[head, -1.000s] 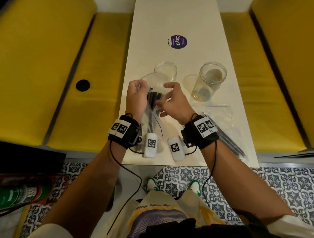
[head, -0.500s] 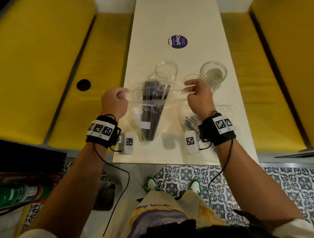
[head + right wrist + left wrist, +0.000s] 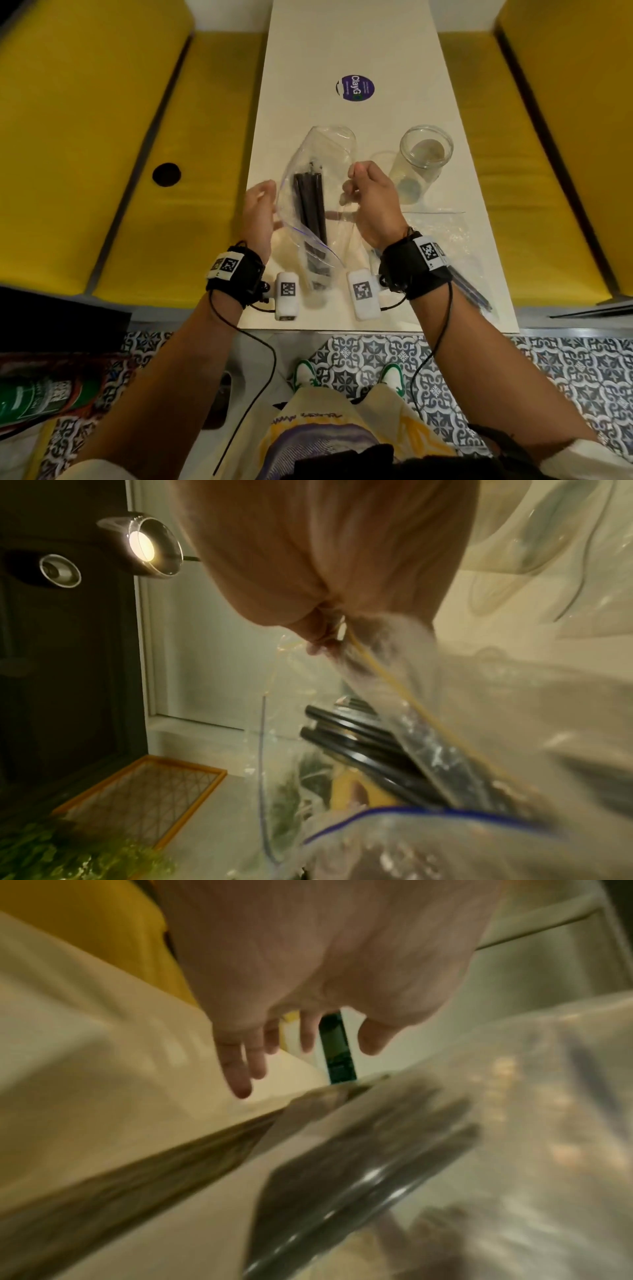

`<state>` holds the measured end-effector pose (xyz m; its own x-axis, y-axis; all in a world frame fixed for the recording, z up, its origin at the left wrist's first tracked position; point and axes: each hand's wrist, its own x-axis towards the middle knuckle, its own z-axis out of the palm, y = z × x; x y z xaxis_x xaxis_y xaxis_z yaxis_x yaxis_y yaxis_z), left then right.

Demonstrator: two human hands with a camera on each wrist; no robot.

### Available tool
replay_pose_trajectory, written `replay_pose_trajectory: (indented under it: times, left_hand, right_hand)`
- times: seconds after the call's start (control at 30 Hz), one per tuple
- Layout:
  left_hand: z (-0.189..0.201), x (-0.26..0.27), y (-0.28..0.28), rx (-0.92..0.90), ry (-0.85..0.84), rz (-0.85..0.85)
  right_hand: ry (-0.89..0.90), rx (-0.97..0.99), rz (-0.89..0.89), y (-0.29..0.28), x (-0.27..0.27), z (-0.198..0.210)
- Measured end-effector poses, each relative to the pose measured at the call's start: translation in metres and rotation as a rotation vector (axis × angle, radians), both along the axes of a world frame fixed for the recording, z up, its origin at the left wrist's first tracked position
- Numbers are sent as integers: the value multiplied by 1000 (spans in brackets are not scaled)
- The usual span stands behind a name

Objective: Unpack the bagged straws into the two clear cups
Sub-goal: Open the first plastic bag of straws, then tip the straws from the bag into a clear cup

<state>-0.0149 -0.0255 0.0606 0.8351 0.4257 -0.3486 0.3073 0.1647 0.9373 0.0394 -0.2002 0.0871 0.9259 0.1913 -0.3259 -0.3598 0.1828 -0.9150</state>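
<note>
The right hand is holding the clear zip bag up above the surface. In the right wrist view its fingers are pinching a gathered fold of the plastic. I think this grip is there to keep the bag raised and steady.

The left hand is beside the left edge of the bag. Its fingers are straight and apart in the left wrist view, and they are holding nothing that I can see. Whether the palm is touching the plastic I cannot tell, because this view is blurred. It is probably waiting to reach for the mouth with the blue seal line, which is pointing toward the person.

The black straws are lying together as one bundle inside the bag, so none is unpacked yet. The two clear cups are standing on the surface beyond the hands. The left cup is partly hidden behind the bag and the right cup is just past the right hand; neither is holding a straw. A second bag of straws is lying flat at the right, under the right wrist, likely waiting for its turn.
</note>
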Motion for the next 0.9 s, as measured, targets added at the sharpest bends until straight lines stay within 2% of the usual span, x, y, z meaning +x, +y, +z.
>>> replay_pose_trajectory:
  times: [0.07,0.13,0.17,0.23,0.3,0.33,0.4,0.43,0.5,0.53,0.57,0.67,0.77,0.83,0.9]
  left_hand:
    - [-7,-2,-4,-129,40,-88]
    - [-17,2,-2,-161,41,-126]
    - [-19,3,-2,-177,38,-106]
    - [-57,16,12,-214,86,-51]
    - [-47,17,14,-254,131,118]
    - [-33,15,12,-288,135,175]
    - [-3,6,6,-380,129,167]
    - [-4,9,8,-431,118,170]
    - [-6,13,12,-359,101,183]
    - [-7,15,15,-292,99,208]
    - [-7,17,17,-286,73,163]
    - [2,14,18,-360,48,109]
    - [11,11,19,-361,61,-13]
    - [14,12,23,-285,75,-98]
    - [9,18,28,-198,116,-109]
  right_hand:
    - [9,44,37,1,-3,1]
    - [17,53,58,2,-6,1]
    - [22,59,65,2,-8,2]
    - [35,119,116,0,-12,3]
    - [-37,137,248,-4,-14,-1]
    - [-101,98,338,-4,-18,-4]
    - [-226,-59,554,-4,-28,-10]
    - [-288,-148,666,-3,-34,-11]
    - [-374,-257,790,2,-41,-13]
    - [-396,-280,769,6,-43,-14]
    - [-409,-320,698,10,-42,-16]
    - [-393,-504,468,16,-35,-17]
    - [-380,-570,420,16,-30,-16]
    - [-395,-572,434,17,-29,-16]
    - [-426,-575,443,20,-31,-15]
